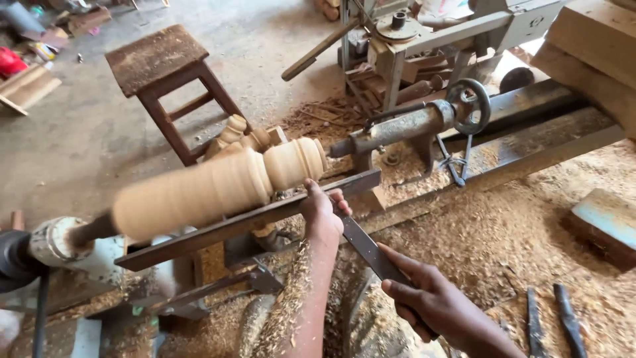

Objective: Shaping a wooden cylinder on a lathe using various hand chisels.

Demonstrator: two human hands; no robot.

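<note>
A pale turned wooden piece (pixel 212 184) spins blurred on a wood lathe, held between the headstock (pixel 40 246) at the left and the tailstock (pixel 404 127) at the right. My left hand (pixel 322 212) presses a long flat metal chisel (pixel 368 250) onto the dark tool rest bar (pixel 245 222), close under the rounded end of the wood. My right hand (pixel 434 303) grips the chisel's rear end lower down. Wood shavings cling to my left forearm.
Sawdust and shavings cover the lathe bed (pixel 517 152) and the ground. A wooden stool (pixel 165 73) stands behind the lathe, with other turned pieces (pixel 242 136) beside it. Two dark chisels (pixel 553 318) lie at lower right, near a wooden block (pixel 606 225). Another machine (pixel 424 40) stands at the back.
</note>
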